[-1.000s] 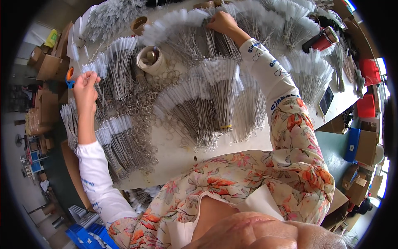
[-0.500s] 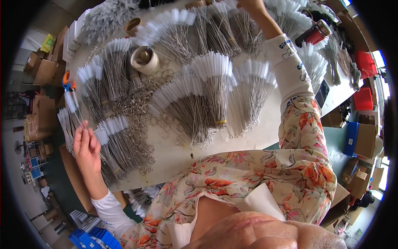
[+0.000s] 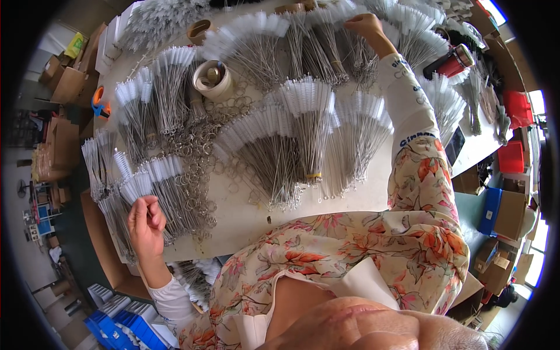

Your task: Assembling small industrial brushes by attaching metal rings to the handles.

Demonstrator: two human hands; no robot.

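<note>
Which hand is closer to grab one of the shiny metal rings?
Probably the left hand. It sits at the near table edge, right beside the pile of metal rings. The right hand is stretched to the far bundles of white-tipped wire brushes, farther from the rings.

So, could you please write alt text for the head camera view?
Seen from above, a person's left hand pinches a white-tipped wire brush while the right hand reaches into far brush bundles on a white table strewn with metal rings.
</note>
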